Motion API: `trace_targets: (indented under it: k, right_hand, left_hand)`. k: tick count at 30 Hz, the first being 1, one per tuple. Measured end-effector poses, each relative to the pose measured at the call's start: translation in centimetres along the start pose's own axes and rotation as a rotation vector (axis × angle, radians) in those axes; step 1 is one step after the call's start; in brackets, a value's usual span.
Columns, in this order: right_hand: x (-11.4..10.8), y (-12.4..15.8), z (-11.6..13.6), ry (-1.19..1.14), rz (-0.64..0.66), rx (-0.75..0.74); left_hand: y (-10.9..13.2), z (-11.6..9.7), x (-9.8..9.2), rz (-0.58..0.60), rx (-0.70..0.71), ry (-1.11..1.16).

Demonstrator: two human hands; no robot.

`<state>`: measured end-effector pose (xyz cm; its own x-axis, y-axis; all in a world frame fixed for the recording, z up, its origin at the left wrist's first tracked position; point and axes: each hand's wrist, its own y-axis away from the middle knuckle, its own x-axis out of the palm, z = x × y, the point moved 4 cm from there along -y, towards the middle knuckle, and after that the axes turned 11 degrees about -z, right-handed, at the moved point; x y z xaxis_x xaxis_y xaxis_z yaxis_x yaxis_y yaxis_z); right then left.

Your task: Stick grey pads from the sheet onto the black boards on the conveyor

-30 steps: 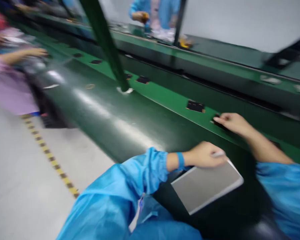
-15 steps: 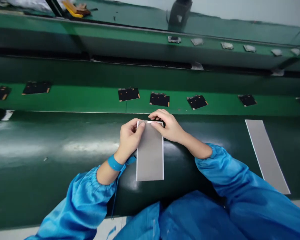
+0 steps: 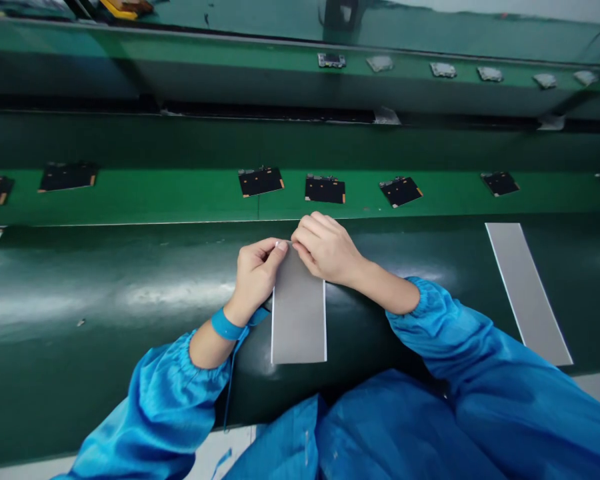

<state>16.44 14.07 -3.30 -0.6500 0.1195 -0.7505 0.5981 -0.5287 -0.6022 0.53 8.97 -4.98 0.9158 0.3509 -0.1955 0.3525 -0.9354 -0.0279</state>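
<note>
At desk, holding sheet lengthwise toward body, by far edge in left fingers, beside curled right fingers of unconfirmed hold.

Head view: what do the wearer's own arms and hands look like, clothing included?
The left hand and right hand are gloveless. Loose bright-blue sleeves end in gathered cuffs. A blue band circles the left wrist, with a thin blue cord beside it.

Head camera only: view from above person's worktop, facing forward and steeply down. Left hand and right hand near, around frame middle; blue sleeves enter from below; raised green ledge farther, along top.
</note>
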Motion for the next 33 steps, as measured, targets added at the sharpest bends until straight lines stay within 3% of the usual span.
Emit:
trace_targets:
  k: [6,11,13,17,23,26,29,31,33]
  right_hand:
    - [0.4,0.1,0.2,-0.005,-0.008,-0.057]
    - [0.2,0.2,-0.8,-0.318,-0.169,0.243]
    - [0.3,0.2,-0.9,-0.384,-0.179,0.285]
    - [0.6,0.3,-0.2,-0.399,-0.158,0.178]
    - [1.2,0.8,0.7,-0.245,-0.096,0.074]
    - [0.9,0.9,1.1,-0.272,-0.134,0.061]
    - [0.4,0.0,-0.4,-0.367,-0.169,0.233]
    - [0.3,-1.6,-2.6,-0.389,-0.166,0.361]
    - [0.6,-3.9,-5.2,-0.391,-0.123,0.387]
  left_hand:
    - [-0.1,0.1,0.2,0.025,-0.022,-0.020]
    - [0.0,0.5,0.2,0.061,-0.047,-0.028]
    - [0.0,0.5,0.2,0.062,-0.043,-0.047]
    - [-0.2,0.4,0.2,0.063,-0.024,-0.058]
    - [-0.4,0.0,0.2,0.071,-0.042,-0.031]
    - [-0.4,-0.2,0.2,0.058,-0.044,-0.044]
    - [-0.3,-0.2,0.2,0.058,-0.023,-0.054]
    - [-0.2,-0.1,0.4,0.073,-0.019,-0.056]
    - [-0.3,0.1,0.5,0.087,-0.023,-0.043]
